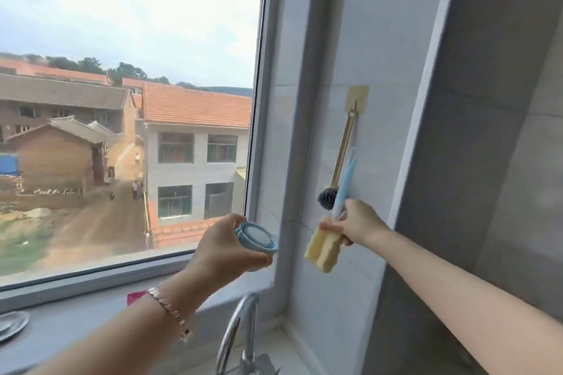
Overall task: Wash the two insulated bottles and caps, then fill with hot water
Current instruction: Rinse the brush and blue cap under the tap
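Likely starting the cap-washing step, the right hand (pixel 356 224) is pinching the sponge brush (pixel 323 248) just above its yellow head, below the wall hook (pixel 356 100), while the left hand (pixel 225 248) is gripping the blue cap (pixel 256 236) alongside, next needing the sponge brought onto it

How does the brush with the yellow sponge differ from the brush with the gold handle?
Head: the sponge brush has a blocky yellow sponge; the gold-handled brush has a small dark bristle head. Handle: the sponge brush's is pale blue, the other's gold. State: the right hand holds the sponge brush where handle meets sponge; the gold-handled brush hangs from the wall hook. Both are long-handled, heads down.
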A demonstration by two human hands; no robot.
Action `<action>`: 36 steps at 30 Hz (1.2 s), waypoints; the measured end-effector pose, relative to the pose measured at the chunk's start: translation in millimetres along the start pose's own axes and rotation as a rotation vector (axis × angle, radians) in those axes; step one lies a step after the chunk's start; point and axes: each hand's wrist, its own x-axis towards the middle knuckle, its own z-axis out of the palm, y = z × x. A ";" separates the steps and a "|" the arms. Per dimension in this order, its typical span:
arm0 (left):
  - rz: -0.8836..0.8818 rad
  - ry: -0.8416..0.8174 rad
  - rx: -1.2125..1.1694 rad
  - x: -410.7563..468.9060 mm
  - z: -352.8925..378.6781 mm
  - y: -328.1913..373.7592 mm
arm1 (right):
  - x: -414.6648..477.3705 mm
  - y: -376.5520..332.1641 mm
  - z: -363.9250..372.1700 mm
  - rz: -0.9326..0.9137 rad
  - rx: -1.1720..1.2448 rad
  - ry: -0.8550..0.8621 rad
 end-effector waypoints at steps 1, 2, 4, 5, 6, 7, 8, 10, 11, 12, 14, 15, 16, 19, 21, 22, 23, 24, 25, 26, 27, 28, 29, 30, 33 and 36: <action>0.016 0.029 0.009 10.7 -0.5 10.6 | 10.9 -10.6 -15.3 -0.032 -0.016 0.029; 0.030 0.067 0.012 22.0 -0.4 19.9 | 22.3 -19.9 -29.3 -0.060 -0.028 0.059; 0.051 0.117 0.022 42.0 2.0 38.1 | 45.6 -33.9 -53.2 -0.096 -0.055 0.092; 0.057 0.126 0.028 50.5 4.1 45.9 | 56.8 -38.3 -62.9 -0.107 -0.057 0.096; 0.062 0.133 0.029 58.8 6.9 52.4 | 67.0 -41.8 -70.6 -0.114 -0.048 0.098; 0.065 0.141 0.036 66.1 9.4 57.5 | 77.5 -44.1 -76.6 -0.119 -0.026 0.104; 0.066 0.147 0.048 72.3 12.4 61.5 | 87.7 -45.1 -80.9 -0.122 0.003 0.116; 0.052 0.154 0.059 82.0 19.3 65.4 | 107.5 -42.5 -85.4 -0.113 0.069 0.138; 0.043 0.159 0.055 86.3 22.8 66.1 | 116.4 -39.3 -86.2 -0.100 0.094 0.140; 0.041 0.164 0.059 89.3 26.4 67.1 | 124.0 -35.5 -85.7 -0.086 0.113 0.135; 0.045 0.170 0.078 92.5 32.8 66.9 | 136.7 -26.9 -81.7 -0.070 0.143 0.104; 0.041 0.173 0.080 92.6 35.5 66.9 | 140.6 -22.5 -78.5 -0.065 0.156 0.086; 0.029 0.173 0.077 93.7 37.8 65.9 | 143.4 -18.4 -74.8 -0.065 0.171 0.069; -0.025 0.182 0.046 100.8 42.2 56.3 | 148.7 -7.3 -63.1 -0.084 0.200 0.020; -0.036 0.177 0.047 103.2 43.3 51.3 | 149.9 -1.2 -56.3 -0.090 0.216 0.010; -0.030 0.172 0.052 103.9 43.3 49.3 | 150.6 1.3 -53.3 -0.087 0.219 0.006; -0.022 0.168 0.054 104.4 43.0 47.9 | 150.7 3.0 -50.8 -0.080 0.220 0.002; -0.015 0.165 0.053 104.7 42.4 46.9 | 152.5 5.3 -49.0 -0.071 0.219 0.010; -0.010 0.161 0.054 105.4 41.3 45.9 | 153.3 6.3 -47.9 -0.058 0.217 0.028; -0.004 0.156 0.058 105.8 40.2 44.6 | 153.3 6.9 -47.6 -0.047 0.215 0.054; 0.001 0.150 0.061 105.2 39.3 42.9 | 153.2 7.7 -47.2 -0.032 0.213 0.078; 0.009 0.145 0.057 103.5 38.5 41.3 | 151.9 9.1 -46.2 -0.025 0.210 0.098; 0.019 0.142 0.050 101.3 37.9 39.5 | 148.5 10.6 -44.6 -0.018 0.210 0.109; 0.029 0.140 0.046 98.9 37.1 37.5 | 143.8 12.7 -42.2 -0.012 0.216 0.116; 0.021 0.132 0.027 86.8 34.6 28.2 | 122.4 23.9 -32.3 0.021 0.216 0.098; -0.033 0.108 -0.018 61.3 33.4 9.0 | 88.6 38.1 -14.4 0.042 0.288 -0.069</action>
